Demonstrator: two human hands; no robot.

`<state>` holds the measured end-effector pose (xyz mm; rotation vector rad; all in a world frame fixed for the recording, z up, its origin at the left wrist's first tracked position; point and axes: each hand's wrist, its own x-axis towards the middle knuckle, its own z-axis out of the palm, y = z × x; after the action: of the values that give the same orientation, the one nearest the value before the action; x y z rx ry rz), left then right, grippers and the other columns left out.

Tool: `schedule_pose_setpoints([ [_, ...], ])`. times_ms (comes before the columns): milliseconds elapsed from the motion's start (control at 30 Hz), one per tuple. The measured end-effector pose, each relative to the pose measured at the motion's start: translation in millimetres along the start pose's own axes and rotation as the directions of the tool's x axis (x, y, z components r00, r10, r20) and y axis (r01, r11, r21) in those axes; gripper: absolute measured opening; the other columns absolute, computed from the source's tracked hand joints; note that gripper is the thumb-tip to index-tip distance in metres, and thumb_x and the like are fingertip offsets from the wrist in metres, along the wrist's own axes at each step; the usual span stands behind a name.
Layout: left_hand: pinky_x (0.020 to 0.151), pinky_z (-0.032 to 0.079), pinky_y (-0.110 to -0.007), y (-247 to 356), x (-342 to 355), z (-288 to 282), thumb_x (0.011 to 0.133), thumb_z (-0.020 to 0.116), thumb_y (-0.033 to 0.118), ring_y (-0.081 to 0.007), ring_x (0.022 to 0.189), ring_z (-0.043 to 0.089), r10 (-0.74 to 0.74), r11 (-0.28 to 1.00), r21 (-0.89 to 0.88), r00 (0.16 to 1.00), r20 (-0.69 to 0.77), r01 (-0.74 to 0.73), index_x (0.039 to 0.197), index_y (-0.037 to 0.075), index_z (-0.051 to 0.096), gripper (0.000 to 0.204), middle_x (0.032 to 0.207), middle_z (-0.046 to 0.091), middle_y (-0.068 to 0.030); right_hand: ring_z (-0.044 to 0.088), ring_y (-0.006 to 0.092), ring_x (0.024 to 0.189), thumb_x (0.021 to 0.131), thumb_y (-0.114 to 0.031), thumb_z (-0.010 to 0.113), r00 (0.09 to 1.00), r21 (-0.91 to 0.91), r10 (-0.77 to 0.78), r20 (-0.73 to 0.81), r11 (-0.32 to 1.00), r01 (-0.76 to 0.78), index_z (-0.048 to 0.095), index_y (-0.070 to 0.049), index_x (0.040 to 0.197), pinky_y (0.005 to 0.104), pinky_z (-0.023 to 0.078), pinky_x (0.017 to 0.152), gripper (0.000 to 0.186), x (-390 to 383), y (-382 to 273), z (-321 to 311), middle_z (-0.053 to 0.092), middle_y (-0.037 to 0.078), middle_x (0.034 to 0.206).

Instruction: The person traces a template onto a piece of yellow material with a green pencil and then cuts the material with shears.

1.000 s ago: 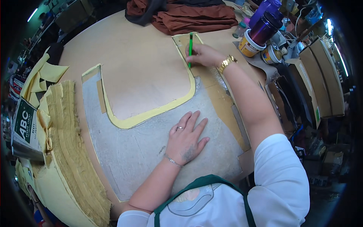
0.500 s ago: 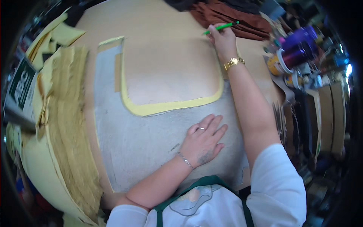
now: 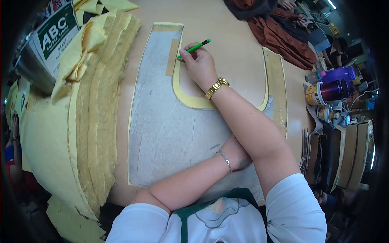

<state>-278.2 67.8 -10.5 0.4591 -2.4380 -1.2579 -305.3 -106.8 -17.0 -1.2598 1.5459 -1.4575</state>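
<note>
A green pen [image 3: 194,49] with a black end is pinched in my right hand [image 3: 198,67]. Its tip meets the left inner edge of a grey U-shaped template [image 3: 162,117], beside a strip of brown tape [image 3: 172,56]. Yellow cloth [image 3: 196,102] shows as a narrow border around the template, widest along the curved inner cut-out. My right forearm crosses over my left hand [image 3: 240,153], which rests on the template's lower right part. The left fingers are hidden beneath that forearm.
Thick layers of yellow cloth [image 3: 95,101] are piled along the left, beside a metal can [image 3: 38,67] with a green and white label. Brown fabric [image 3: 279,40] lies at the far right. A purple bottle [image 3: 334,90], a jar [image 3: 313,94] and cardboard pieces [image 3: 348,154] stand at the right.
My right hand has swung with the pen from the far right arm of the template to its left inner edge. Its forearm now covers my left fingers. The whole view has shifted.
</note>
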Motion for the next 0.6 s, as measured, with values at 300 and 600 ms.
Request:
schedule_pose_setpoints([
  [300,0.097,0.028,-0.036,-8.6,-7.4,10.7,0.081,0.045,0.031,-0.0289,0.115,0.038,0.087,0.987,0.139,0.996,-0.01,-0.085,0.119,0.01,0.043,0.044,0.124,0.043,-0.0122,0.053,0.0273,0.07,0.077,-0.013,0.059,0.917,-0.317,-0.287,0.276,0.874,0.369,0.054,-0.003,0.083,0.0337,0.044,0.065,0.012,-62.6,-27.2,-4.0,0.056,0.011,0.074],
  [600,0.1,0.022,-0.042,5.1,1.4,-6.3,0.078,0.048,0.039,-0.0255,0.125,0.024,-0.08,0.972,0.234,0.976,0.201,0.032,0.126,0.014,0.037,0.055,0.134,0.03,-0.0086,0.052,0.0281,0.072,0.075,-0.011,0.059,0.923,-0.569,-0.041,0.382,0.776,0.27,0.052,-0.005,0.079,0.0346,0.043,0.068,0.01,-106.5,-42.6,-111.7,0.055,0.011,0.073],
])
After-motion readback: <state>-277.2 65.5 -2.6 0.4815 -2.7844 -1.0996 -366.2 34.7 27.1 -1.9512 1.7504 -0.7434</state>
